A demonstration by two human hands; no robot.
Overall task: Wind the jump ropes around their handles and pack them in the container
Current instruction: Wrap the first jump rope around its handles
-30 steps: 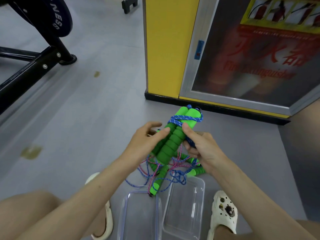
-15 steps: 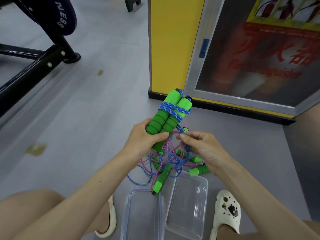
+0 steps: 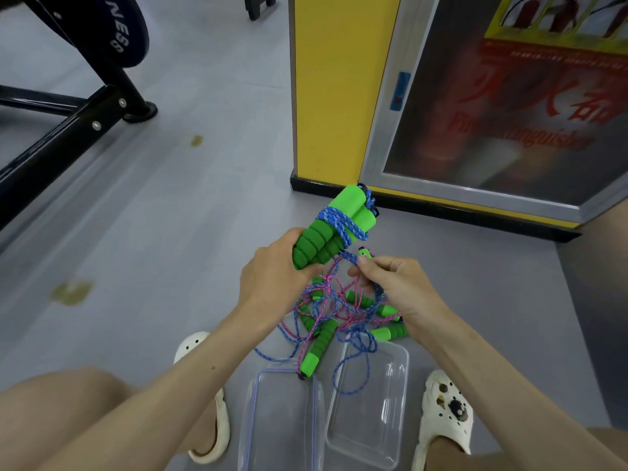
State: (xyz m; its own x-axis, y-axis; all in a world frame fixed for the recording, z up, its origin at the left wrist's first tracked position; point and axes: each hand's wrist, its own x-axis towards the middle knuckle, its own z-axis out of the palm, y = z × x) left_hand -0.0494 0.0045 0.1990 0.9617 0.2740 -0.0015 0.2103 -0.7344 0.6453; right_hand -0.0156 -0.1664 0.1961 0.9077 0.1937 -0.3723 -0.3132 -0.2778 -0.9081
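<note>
Green foam handles (image 3: 319,239) are gripped together by the left hand (image 3: 272,283), so that the blue rope (image 3: 336,220), pinched by the right hand (image 3: 394,283), can be wound around them.

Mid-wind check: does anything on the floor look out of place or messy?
Yes. The unwound blue and pink ropes with green foam handles lie in a tangled heap on the grey floor, and one blue rope loop lies across the clear plastic container. Yellowish stains mark the floor.

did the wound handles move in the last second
Yes: the handles shifted up-left, toward the base of the pillar, away from the right hand pinching rope.
</note>
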